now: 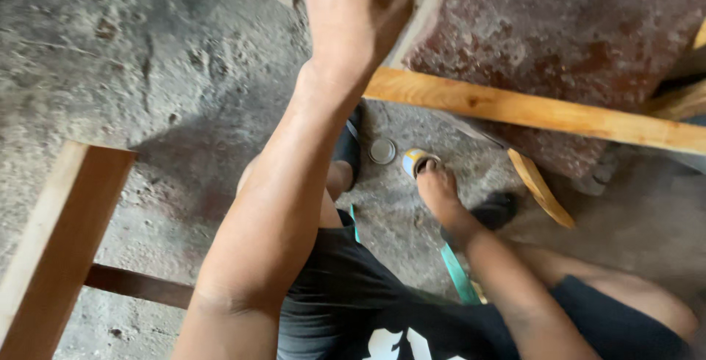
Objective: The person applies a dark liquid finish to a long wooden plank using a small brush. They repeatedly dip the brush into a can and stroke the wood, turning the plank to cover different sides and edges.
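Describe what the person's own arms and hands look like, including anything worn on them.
Both arms are bare from the upper arm down: no sleeves, gloves, watch or bands show. The left hand is broad and close to the camera, its fingertips cut off by the frame's top edge. The right hand looks smaller, farther away. Both forearms look dusty. Lower down, black shorts with a white print and green trim.

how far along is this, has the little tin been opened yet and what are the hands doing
Done: the round lid lies off on the concrete floor beside the small tin. In hand: the right hand dips its fingers at the open tin, and the left hand rests on the reddish panel above the pale wooden rail. How much is left cannot be told.
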